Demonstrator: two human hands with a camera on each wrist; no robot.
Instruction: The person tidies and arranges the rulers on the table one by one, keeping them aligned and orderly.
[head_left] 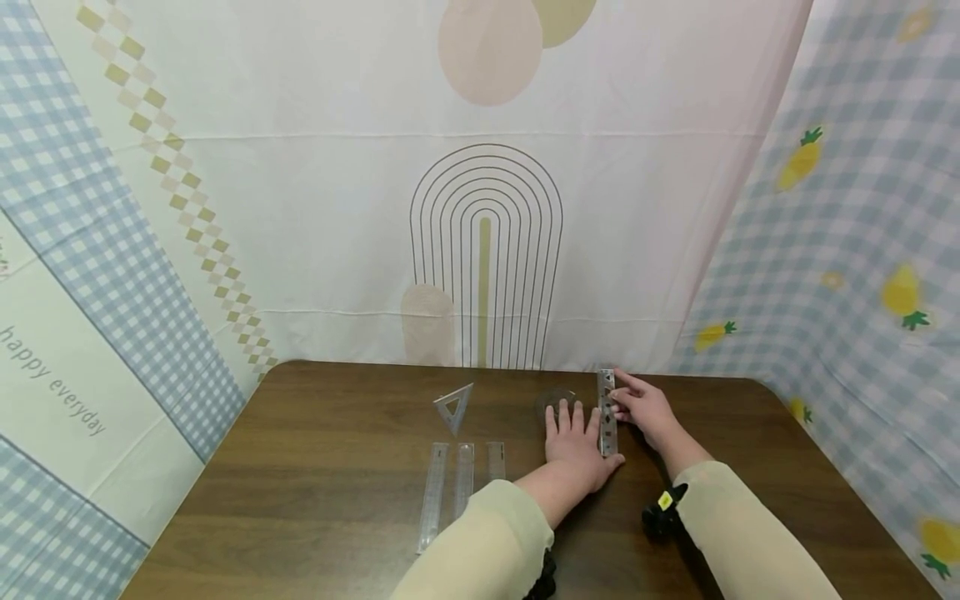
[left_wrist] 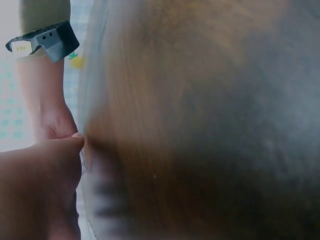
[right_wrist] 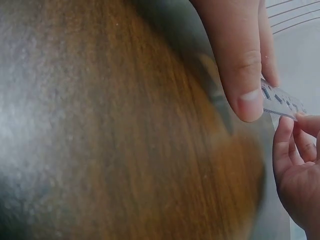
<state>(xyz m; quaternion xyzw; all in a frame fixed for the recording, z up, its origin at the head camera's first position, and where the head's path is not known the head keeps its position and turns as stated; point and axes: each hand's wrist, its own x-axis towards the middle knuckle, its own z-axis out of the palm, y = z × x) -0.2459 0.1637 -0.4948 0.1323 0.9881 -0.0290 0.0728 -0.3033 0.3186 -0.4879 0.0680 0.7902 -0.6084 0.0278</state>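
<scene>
A clear stencil ruler (head_left: 607, 417) with cut-out shapes lies upright in the head view, near the table's back edge. My right hand (head_left: 647, 412) pinches its right side near the far end; in the right wrist view the right hand's fingertips (right_wrist: 285, 131) meet the ruler's (right_wrist: 281, 101) edge. The left hand (head_left: 576, 446) is spread flat, fingers straight, with the ruler passing between its index finger and thumb. Beneath its fingertips sits a clear round protractor (head_left: 552, 397), partly hidden. The left wrist view shows the left hand (left_wrist: 40, 185) dark and close, hiding the ruler's grip.
To the left are a clear set square (head_left: 444, 402) and three clear rulers: one long ruler (head_left: 432, 500), a middle ruler (head_left: 465, 471) and a short ruler (head_left: 497, 457), partly covered by the left sleeve (head_left: 487, 542). The wooden table (head_left: 337, 467) meets hanging cloth (head_left: 337, 250) behind.
</scene>
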